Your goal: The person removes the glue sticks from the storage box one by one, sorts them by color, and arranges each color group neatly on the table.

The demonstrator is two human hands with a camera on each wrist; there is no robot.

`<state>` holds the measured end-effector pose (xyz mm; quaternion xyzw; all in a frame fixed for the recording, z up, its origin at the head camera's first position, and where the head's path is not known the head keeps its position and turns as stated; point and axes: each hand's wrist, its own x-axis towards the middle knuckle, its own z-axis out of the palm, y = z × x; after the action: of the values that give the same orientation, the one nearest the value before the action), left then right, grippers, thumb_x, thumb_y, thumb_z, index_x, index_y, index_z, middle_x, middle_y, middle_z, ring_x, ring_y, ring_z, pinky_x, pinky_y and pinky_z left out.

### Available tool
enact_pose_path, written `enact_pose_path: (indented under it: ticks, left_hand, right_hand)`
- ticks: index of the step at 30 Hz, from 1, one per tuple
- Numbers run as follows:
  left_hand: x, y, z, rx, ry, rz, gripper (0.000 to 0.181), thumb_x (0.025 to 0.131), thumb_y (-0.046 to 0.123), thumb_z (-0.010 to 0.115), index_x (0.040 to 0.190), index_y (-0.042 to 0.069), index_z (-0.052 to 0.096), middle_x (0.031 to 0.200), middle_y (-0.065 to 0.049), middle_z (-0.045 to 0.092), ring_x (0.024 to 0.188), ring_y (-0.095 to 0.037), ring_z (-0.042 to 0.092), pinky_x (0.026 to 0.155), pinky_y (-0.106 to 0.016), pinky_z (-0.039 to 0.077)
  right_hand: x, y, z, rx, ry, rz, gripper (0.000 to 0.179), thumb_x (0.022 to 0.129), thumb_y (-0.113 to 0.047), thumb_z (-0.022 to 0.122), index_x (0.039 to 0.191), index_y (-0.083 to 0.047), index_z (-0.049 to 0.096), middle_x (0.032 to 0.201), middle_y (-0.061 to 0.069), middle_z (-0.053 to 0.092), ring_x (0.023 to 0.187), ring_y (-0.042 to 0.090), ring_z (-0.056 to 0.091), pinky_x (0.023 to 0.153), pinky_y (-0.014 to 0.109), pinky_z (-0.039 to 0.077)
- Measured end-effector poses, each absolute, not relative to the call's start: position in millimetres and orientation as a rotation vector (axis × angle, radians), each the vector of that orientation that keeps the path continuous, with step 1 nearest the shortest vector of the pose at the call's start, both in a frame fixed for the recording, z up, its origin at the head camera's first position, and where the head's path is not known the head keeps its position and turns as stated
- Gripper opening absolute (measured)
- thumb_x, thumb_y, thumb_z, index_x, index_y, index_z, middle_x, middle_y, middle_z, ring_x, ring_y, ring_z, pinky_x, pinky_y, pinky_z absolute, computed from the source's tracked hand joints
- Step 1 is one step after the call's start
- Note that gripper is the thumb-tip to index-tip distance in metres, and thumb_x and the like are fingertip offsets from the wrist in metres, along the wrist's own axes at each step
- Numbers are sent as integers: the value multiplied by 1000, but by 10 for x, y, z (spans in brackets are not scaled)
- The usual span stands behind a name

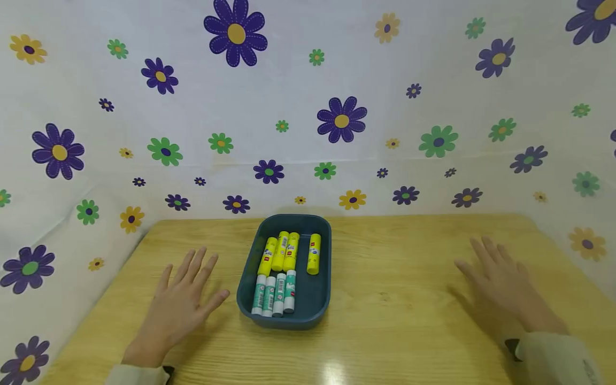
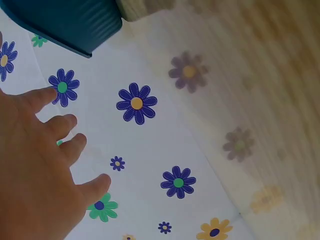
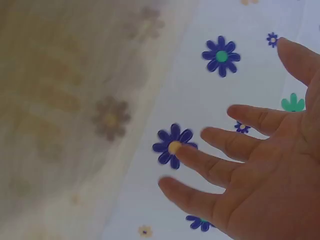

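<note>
In the head view, tabletop (image 1: 394, 315) stretches between the right hand (image 1: 502, 286), fingers spread, and the blue bin (image 1: 308, 323) holding glue sticks (image 1: 280, 256); the left hand (image 1: 180, 307), fingers also apart, is near the bin's left rim. The left wrist view shows the bin apart from the fingers. In the right wrist view, spread fingers show against flowered cloth (image 3: 180, 90).

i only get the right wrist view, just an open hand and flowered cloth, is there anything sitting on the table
Observer: Yes, a dark teal bin sits on the table, nearer the left hand than the right hand.
Operator: ok whats in the bin
Observer: Four yellow glue sticks lie toward its far end, four white-and-green glue sticks toward its near end.
</note>
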<state>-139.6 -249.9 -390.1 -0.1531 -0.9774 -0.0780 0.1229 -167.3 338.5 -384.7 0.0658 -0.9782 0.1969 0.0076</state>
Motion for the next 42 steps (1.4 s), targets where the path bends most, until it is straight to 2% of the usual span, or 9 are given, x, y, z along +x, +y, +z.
enact_pose_path:
  ticks: [5, 8, 13, 19, 23, 28, 33, 42]
  left_hand:
    - [-1350, -2345, -3883, -561, -2825, -269, 76, 100, 56, 54, 158, 10, 37, 165, -16, 27, 151, -37, 23, 116, -68, 17]
    - [-1342, -2254, -3889, -624, -2834, -249, 76, 100, 57, 53, 158, 10, 37, 164, -14, 30, 150, -36, 26, 116, -66, 19]
    - [-1305, -2152, -3915, -656, -2931, -241, 80, 102, 59, 47, 159, 6, 32, 162, -14, 33, 149, -35, 29, 116, -67, 19]
    - [-1273, -2100, -3916, -605, -2973, -242, 87, 100, 62, 49, 159, 2, 27, 162, -18, 33, 149, -37, 28, 118, -66, 17]
    - [-1258, -2072, -3907, -598, -2971, -206, 92, 97, 67, 48, 159, 2, 29, 162, -16, 33, 149, -37, 28, 118, -65, 18]
    - [-1246, -2030, -3882, -578, -2968, -157, 100, 92, 76, 47, 158, 2, 32, 161, -14, 35, 149, -35, 29, 118, -64, 20]
    - [-1246, -1989, -3862, -578, -2945, -94, 100, 91, 77, 46, 156, 2, 37, 160, -13, 38, 149, -34, 29, 117, -64, 22]
    - [-1253, -1946, -3870, -564, -2952, -72, 101, 90, 79, 47, 155, 2, 40, 158, -14, 41, 149, -34, 29, 116, -65, 25]
  right_hand:
    - [-1820, 3146, -3620, 263, -2990, 957, 71, 108, -38, 48, 148, 17, 30, 148, 43, 32, 131, 62, 36, 98, 74, 37]
    - [-1898, 2955, -3487, 246, -2974, 1087, 67, 109, -39, 46, 148, 14, 34, 149, 39, 36, 129, 59, 42, 97, 70, 43]
    - [-2052, 2643, -3341, 289, -2948, 1194, 63, 109, -39, 44, 147, 11, 38, 147, 36, 41, 128, 55, 46, 99, 65, 45]
    - [-2198, 2301, -3204, 352, -2895, 1374, 58, 110, -36, 46, 144, 11, 41, 143, 33, 47, 128, 49, 49, 103, 59, 46]
    - [-2271, 2085, -3126, 364, -2853, 1519, 56, 109, -33, 47, 143, 11, 42, 140, 32, 49, 127, 48, 51, 106, 59, 44]
    - [-2397, 1801, -3083, 325, -2818, 1675, 51, 109, -28, 49, 142, 10, 43, 141, 31, 50, 124, 44, 56, 104, 53, 47]
    - [-2493, 1496, -3064, 278, -2791, 1842, 51, 107, -22, 51, 143, 12, 41, 141, 32, 51, 123, 45, 57, 101, 48, 51]
    - [-2549, 1133, -3087, 222, -2809, 2019, 52, 107, -26, 52, 144, 9, 40, 142, 30, 49, 122, 44, 58, 102, 51, 50]
